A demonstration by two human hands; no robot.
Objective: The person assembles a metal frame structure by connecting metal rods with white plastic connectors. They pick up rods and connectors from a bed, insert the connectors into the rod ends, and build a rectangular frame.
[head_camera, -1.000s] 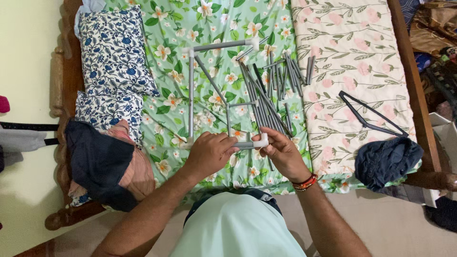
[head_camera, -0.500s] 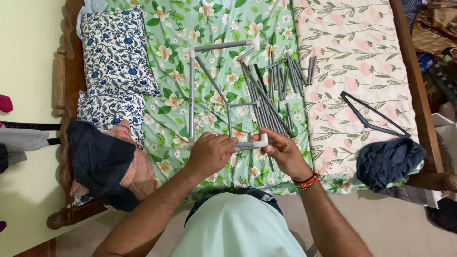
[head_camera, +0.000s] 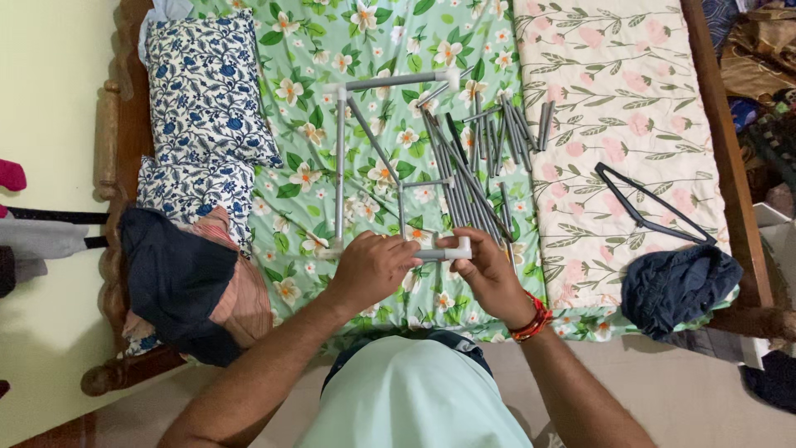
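Both hands work at the near edge of the bed (head_camera: 713, 124), over the green floral sheet (head_camera: 390, 50). Left hand (head_camera: 369, 267) is closed round a short grey tube (head_camera: 429, 255), gripping it lengthwise so it stays level; right hand (head_camera: 485, 274) is pinched w/ thumb & fingers on a white corner connector (head_camera: 458, 248) at that tube's right end, prob. so the joint is braced from both sides. The tube sits just off the sheet, betw. the two hands, close to the body. Behind it a partly built tube frame (head_camera: 340, 158) lies flat: one long tube runs from the near edge toward the far side, a white joint at its far end turns to a second tube going right, and a diagonal tube leans inside. A smaller upright w/ short crossbar (head_camera: 402, 203) stands just beyond the hands. Loose grey tubes (head_camera: 477, 158) lie in a fanned pile mid-bed, within easy reach of the right hand. Blue floral pillows (head_camera: 207, 91) at the left edge, dark cloth (head_camera: 170, 282) at the near-left corner. On the pink floral sheet (head_camera: 613, 83) to the right: a black hanger (head_camera: 651, 207) and navy bundle (head_camera: 676, 286) at the near-right corner, well apart from the work.
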